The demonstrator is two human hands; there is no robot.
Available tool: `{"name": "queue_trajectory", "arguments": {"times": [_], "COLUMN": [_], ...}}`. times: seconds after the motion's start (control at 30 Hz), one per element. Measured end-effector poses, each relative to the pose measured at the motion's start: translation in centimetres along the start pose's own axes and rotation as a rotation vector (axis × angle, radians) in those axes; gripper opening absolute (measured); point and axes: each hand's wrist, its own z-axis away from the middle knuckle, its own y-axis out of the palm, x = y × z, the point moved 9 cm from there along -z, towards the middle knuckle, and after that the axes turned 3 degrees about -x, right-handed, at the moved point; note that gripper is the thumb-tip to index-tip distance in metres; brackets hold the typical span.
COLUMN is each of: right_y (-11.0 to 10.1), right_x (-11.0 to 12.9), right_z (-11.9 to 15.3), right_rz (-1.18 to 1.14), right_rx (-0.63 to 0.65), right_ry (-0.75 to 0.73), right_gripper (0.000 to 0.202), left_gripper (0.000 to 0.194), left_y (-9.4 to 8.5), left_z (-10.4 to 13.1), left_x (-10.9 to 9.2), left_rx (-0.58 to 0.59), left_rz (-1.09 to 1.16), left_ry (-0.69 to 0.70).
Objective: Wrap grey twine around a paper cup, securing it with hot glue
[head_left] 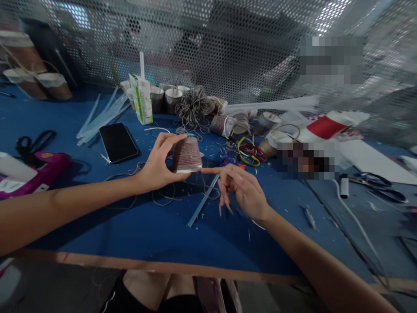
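My left hand [159,163] grips a small cup wrapped in brown cord [187,154], thumb below and fingers on top. The cup is held on its side above the blue table, its white rim facing right. My right hand [243,189] is just right of it, with the index fingertip stretched out to the rim and the other fingers loosely apart, hanging down. A thin cord [169,200] lies in loops beneath the cup. Under my right hand is a clear glue stick [203,202]. Behind that hand sits a blue tool with an orange tip [230,157].
A phone [119,142], clear sticks [104,117] and a drink carton [141,100] are at left. Behind lie a grey cord bundle [194,106] and several cups [172,99]. Scissors [379,180] are at right. A perforated metal screen [195,48] closes off the back.
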Motion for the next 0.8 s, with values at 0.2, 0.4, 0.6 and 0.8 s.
{"name": "queue_trajectory", "arguments": {"times": [0.2,0.4,0.6,0.8], "right_y": [-1.6,-2.3,-3.6,-4.8], "right_x": [-0.3,-0.5,-0.8,0.6], "right_z": [-0.4,-0.4,-0.3,0.1], "right_rz": [-0.099,-0.142,-0.086,-0.094], "right_rx": [-0.144,-0.246,-0.356,-0.464], "right_ry": [0.061,0.137,0.181,0.031], "right_gripper": [0.041,0.039,0.039,0.032], "left_gripper": [0.073,0.076,0.075,0.078], "left_y": [-0.3,-0.3,-0.3,0.2], "left_z": [0.1,0.3,0.4,0.5], "left_x": [0.1,0.6,1.0,1.8], "left_rx": [-0.036,-0.059,-0.061,-0.042], "left_rz": [0.086,0.151,0.200,0.290], "left_ry": [-0.003,-0.010,-0.019,-0.068]}}
